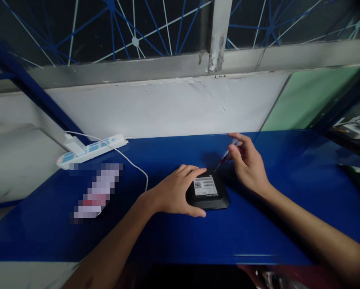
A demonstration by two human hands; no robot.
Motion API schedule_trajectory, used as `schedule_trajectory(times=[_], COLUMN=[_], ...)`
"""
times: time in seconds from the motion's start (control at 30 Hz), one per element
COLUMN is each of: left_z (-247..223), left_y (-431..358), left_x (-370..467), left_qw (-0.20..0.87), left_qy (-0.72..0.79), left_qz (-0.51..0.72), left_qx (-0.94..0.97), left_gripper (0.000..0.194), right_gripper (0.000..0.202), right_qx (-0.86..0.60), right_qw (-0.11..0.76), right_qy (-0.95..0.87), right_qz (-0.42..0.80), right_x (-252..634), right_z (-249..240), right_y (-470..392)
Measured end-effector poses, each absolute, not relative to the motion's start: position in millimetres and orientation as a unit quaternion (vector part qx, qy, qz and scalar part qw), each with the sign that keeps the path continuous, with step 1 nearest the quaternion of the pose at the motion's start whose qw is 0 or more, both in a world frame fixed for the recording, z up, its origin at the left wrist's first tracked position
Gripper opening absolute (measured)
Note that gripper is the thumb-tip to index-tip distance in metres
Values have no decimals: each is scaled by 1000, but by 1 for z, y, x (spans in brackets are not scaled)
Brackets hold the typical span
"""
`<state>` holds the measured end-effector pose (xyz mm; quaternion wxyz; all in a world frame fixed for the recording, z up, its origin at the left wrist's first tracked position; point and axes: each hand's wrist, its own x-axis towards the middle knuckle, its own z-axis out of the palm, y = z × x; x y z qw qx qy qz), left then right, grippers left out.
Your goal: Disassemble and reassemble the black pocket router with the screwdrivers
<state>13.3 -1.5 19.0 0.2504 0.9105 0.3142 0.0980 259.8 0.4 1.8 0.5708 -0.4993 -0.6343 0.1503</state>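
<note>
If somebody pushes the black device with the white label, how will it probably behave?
The black device looks stiff, judging by its firm outline. Being flat and low, it would probably slide rather than tip on the glossy blue table.

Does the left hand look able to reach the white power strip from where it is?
Probably yes, once freed: the left hand holds the black device, and the white power strip lies off to its left, with a white cable crossing the way but nothing bulky between.
</note>
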Motion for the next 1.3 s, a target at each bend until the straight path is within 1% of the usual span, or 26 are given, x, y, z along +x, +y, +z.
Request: schedule_trajectory(times=[0.13, 0.2, 0.27, 0.37, 0.43, 0.6, 0.77, 0.83, 0.97, 1.23, 1.3], left_z=[18, 17, 16, 15, 14, 14, 6, 4, 3, 3, 3], left_y=[-1, -1, -1, 0, 0, 2, 8, 11, 16, 18, 18], left_x=[14, 13, 13, 13, 13, 12, 9, 9, 10, 10, 10], left_qw=[246, 243, 237, 224, 219, 211, 188, 180, 169, 200, 198], left_qy=[311, 310, 309, 309, 313, 346, 368, 379, 397, 395, 397], left_qz=[100, 102, 102, 102, 104, 104, 112, 119, 133, 139, 141], left_qx=[912, 913, 916, 919, 918, 908, 904, 900, 892, 886, 885], left_gripper=[108, 109, 110, 109, 110, 122, 120, 118, 112, 107, 105], right_gripper=[50, 56, 56, 49, 48, 58, 65, 63, 54, 55, 53], right_qx=[-455, -448, -458, -480, -484, -471, -467, -466, -467, -489, -485], right_qw=[583, 582, 582, 588, 587, 575, 616, 617, 593, 555, 552], right_qy=[-643, -648, -646, -634, -634, -654, -624, -622, -640, -654, -658], right_qz=[198, 202, 187, 148, 138, 136, 113, 123, 144, 158, 163], right_x=[257, 256, 257, 259, 258, 257, 259, 259, 255, 253, 253], right_z=[-3, -3, -2, 0, 0, -5, -6, -5, -5, -5, -3], right_y=[-2, -3, -2, 0, 1, 3, 4, 3, 0, -3, -4])
